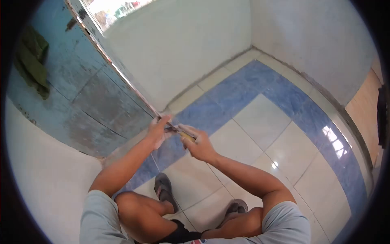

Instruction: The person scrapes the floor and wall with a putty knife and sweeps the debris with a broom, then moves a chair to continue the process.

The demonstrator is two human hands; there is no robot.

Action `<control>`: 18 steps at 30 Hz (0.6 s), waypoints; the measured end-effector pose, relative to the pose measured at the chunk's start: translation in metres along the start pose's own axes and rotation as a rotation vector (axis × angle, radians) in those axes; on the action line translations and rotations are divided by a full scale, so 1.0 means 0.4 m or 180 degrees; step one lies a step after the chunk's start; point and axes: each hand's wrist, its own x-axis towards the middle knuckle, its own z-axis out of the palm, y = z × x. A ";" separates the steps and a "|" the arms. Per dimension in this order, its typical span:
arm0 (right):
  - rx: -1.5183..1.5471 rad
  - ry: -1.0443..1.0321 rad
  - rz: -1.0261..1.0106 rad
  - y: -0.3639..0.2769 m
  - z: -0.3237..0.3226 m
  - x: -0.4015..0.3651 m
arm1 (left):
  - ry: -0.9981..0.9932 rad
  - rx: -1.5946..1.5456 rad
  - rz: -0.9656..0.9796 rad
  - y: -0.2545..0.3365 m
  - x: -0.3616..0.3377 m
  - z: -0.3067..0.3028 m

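I am crouched on a tiled floor by an open blue door. My left hand rests against the lower edge of the door, fingers touching a thin metal tool. My right hand is closed around the tool's yellowish handle, with the tool's tip pointing at the door's edge near the floor. The tool's tip is hidden between the hand and the door edge.
A green cloth hangs on the door's upper left. White walls meet in a corner ahead. Blue and white tiles cover the floor. My feet in grey sandals are planted below my hands.
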 end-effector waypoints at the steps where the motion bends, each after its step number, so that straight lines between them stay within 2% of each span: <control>1: -0.0253 0.0050 0.0129 0.006 -0.010 -0.015 | -0.0138 0.0024 -0.0350 -0.044 -0.006 0.001; 3: -0.0668 -0.0131 0.0241 0.004 -0.037 -0.048 | -0.0414 0.0028 -0.1043 -0.131 -0.026 -0.005; 4: -0.0877 -0.0227 0.0288 -0.008 -0.048 -0.063 | -0.0438 -0.0053 -0.1143 -0.174 -0.032 -0.010; 6: -0.0604 -0.0768 0.1670 -0.041 -0.055 -0.092 | -0.0790 -0.0200 -0.1647 -0.256 -0.038 -0.021; 8: -0.0757 -0.0941 0.2371 -0.023 -0.045 -0.128 | -0.1081 -0.0379 -0.1793 -0.343 -0.032 -0.026; 9: -0.0855 -0.0984 0.2764 -0.010 -0.032 -0.150 | -0.1494 -0.0218 -0.1604 -0.399 -0.028 -0.026; 10: -0.0791 -0.0933 0.2867 0.009 -0.017 -0.172 | -0.1876 -0.0067 -0.1390 -0.434 -0.031 -0.026; 12: -0.1069 -0.0777 0.2675 0.038 0.028 -0.200 | -0.2177 0.0022 -0.1145 -0.516 -0.027 -0.025; 14: -0.1716 -0.1016 0.2722 0.101 0.065 -0.217 | -0.2474 -0.0035 -0.0875 -0.576 -0.030 -0.039; 16: -0.3016 -0.1122 0.1449 0.136 0.095 -0.203 | -0.2665 -0.0130 -0.0918 -0.608 -0.021 -0.079; 17: -0.2651 -0.1192 0.2160 0.127 0.116 -0.176 | -0.2834 -0.0043 -0.0803 -0.620 0.002 -0.118; 18: -0.2689 -0.1291 0.2247 0.142 0.136 -0.151 | -0.2721 0.0141 -0.0194 -0.655 0.030 -0.156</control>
